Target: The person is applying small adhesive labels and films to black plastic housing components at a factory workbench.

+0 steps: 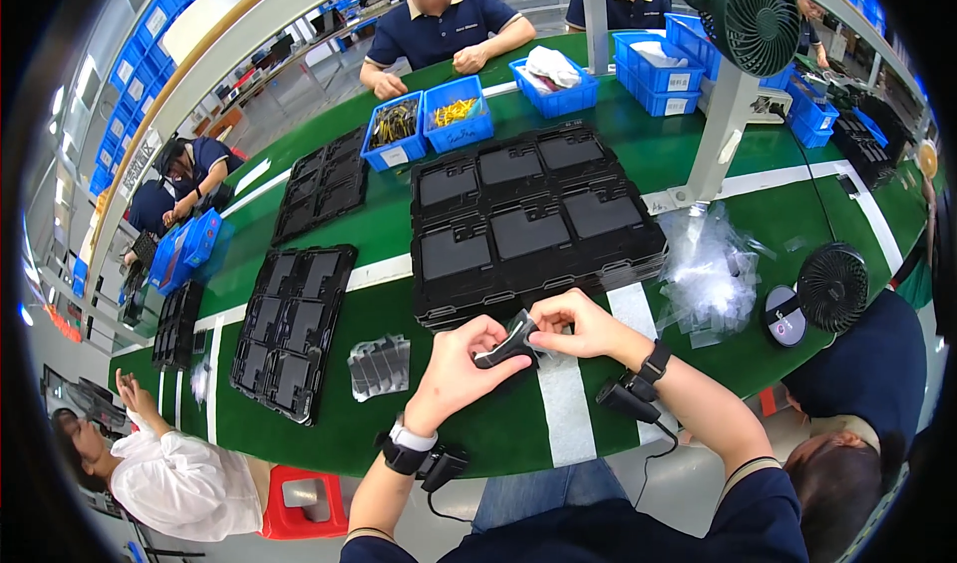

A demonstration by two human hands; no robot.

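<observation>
A small flat black plastic part in a clear film sleeve (515,341) is held just above the near edge of the green work table (498,433), pinched from the left by the left hand (461,364) and at its upper right end by the fingertips of the right hand (576,326). Just behind it lies a stack of black moulded plastic trays (528,229), with a heap of clear plastic bags (710,264) to the right and a small pile of grey bagged pieces (380,366) to the left.
</observation>
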